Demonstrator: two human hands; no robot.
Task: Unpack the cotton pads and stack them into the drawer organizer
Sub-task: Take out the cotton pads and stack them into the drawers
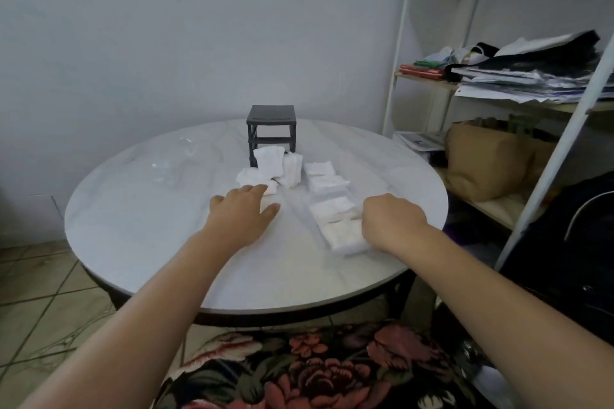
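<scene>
Floral-patterned dark fabric (332, 372): bottom edge of frame, below both of my forearms.

Item 1, white square cotton pads (270, 164): loose heap at centre frame, some standing on edge, some lying flat. More pads lie in a row to its right, running toward the camera.

Item 2, long clear plastic tray (312, 222): holds the near part of that row, right of centre.

Item 3, small black square drawer organizer (270, 124): upright just behind the heap and touching it, with its compartments showing dark.

Item 4, left hand (242, 209): released, palm down, fingers spread, fingertips at the heap's near edge.

Item 5, right hand (393, 219): fingers curled under at the tray's near right side. I cannot tell whether they grasp anything.

Item 6, round white marble-look table (149, 226): carries all of the above.

Item 7, crumpled clear plastic wrapper (172, 163): on the tabletop left of the heap, apart from it.

Item 8, white metal shelf unit (398, 60): right of frame, holding stacked papers (531, 80) and a brown paper bag (488, 163).
</scene>
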